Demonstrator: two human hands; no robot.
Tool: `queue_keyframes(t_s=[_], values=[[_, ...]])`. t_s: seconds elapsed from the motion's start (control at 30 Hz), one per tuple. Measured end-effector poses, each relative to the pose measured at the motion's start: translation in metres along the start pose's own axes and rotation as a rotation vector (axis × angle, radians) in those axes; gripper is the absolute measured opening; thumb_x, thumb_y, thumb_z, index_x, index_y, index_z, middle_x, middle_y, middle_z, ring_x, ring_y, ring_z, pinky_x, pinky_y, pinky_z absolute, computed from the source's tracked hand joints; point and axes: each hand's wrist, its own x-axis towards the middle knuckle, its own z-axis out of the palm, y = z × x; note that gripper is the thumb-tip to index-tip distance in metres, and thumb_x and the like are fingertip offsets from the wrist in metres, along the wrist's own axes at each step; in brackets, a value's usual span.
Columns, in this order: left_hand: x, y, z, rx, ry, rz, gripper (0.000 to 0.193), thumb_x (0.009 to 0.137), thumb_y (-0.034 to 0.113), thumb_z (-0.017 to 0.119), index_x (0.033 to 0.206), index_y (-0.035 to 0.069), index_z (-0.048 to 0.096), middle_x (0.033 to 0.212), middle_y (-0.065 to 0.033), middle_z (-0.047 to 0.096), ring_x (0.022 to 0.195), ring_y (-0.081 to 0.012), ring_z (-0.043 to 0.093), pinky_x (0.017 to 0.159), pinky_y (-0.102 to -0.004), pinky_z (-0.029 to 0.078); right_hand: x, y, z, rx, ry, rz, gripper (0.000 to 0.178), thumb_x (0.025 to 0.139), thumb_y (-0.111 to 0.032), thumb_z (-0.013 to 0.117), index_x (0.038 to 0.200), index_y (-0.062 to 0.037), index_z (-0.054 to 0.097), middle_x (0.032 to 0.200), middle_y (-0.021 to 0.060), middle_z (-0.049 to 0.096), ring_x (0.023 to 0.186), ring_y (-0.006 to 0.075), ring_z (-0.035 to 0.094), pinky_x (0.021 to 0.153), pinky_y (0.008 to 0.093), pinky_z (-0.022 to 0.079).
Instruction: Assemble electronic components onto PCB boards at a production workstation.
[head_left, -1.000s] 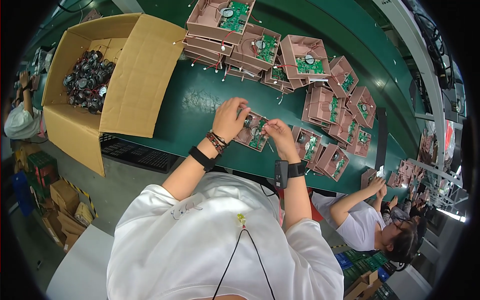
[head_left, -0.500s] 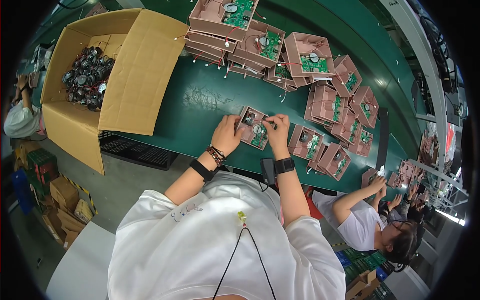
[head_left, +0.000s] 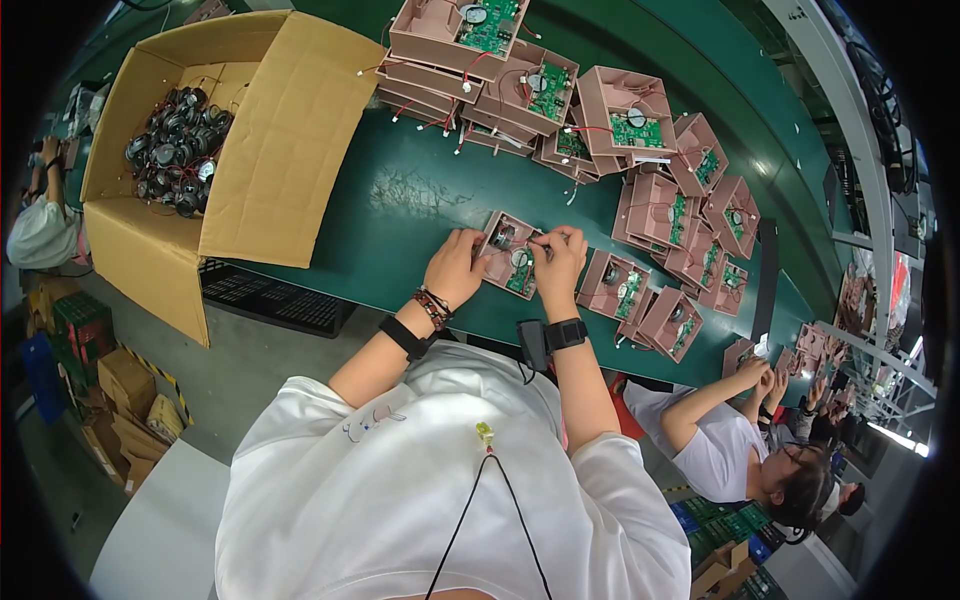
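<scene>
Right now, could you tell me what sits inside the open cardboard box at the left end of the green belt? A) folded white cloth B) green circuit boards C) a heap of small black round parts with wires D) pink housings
C: the box holds a heap of small black round parts with wires, while the pink housings with green boards lie out on the belt.
</scene>
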Motion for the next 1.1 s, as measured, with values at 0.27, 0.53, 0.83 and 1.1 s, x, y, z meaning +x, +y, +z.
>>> queue_keyframes(t_s=[0.27, 0.53, 0.83, 1.1], values=[[0.001, 0.0, -0.003, -0.025, -0.033, -0.011, 0.027, 0.075, 0.012, 0.062, 0.099, 0.005, 0.051, 0.091, -0.013, 0.053, 0.077, -0.03, 0.057, 0.067, -0.0392, 0.047, 0.011, -0.017, -0.008, -0.249, -0.089, -0.057, 0.013, 0.062, -0.008, 0.069, 0.07, -0.0121, 0.06, 0.093, 0.0037, 0.047, 0.091, 0.0245, 0.044, 0.075, 0.0382, 0.031], [0.006, -0.005, -0.004, -0.066, -0.058, 0.03, 0.029, 0.074, 0.012, 0.062, 0.1, 0.005, 0.051, 0.091, -0.0137, 0.053, 0.079, -0.0314, 0.058, 0.068, -0.04, 0.048, 0.022, -0.021, -0.01, -0.425, -0.191, -0.085, 0.014, 0.062, -0.009, 0.068, 0.072, -0.0124, 0.059, 0.093, 0.0054, 0.049, 0.091, 0.0231, 0.045, 0.075, 0.0399, 0.031], [0.045, 0.021, -0.01, 0.321, -0.273, -0.016, 0.032, 0.072, 0.016, 0.063, 0.098, 0.004, 0.05, 0.095, -0.0171, 0.056, 0.083, -0.0372, 0.058, 0.071, -0.0454, 0.048, -0.002, -0.019, -0.026, 0.032, -0.007, -0.12, 0.02, 0.072, -0.012, 0.064, 0.091, -0.0091, 0.06, 0.097, 0.0092, 0.05, 0.095, 0.0317, 0.048, 0.076, 0.0421, 0.04], [0.028, 0.071, -0.001, 0.098, -0.273, 0.118, 0.033, 0.067, 0.014, 0.062, 0.096, 0.002, 0.05, 0.095, -0.0181, 0.057, 0.084, -0.0384, 0.057, 0.072, -0.0446, 0.047, -0.033, -0.007, -0.089, 0.02, 0.086, -0.028, 0.039, 0.072, -0.012, 0.065, 0.109, -0.0131, 0.055, 0.11, 0.0128, 0.049, 0.103, 0.0316, 0.045, 0.084, 0.0422, 0.037]])
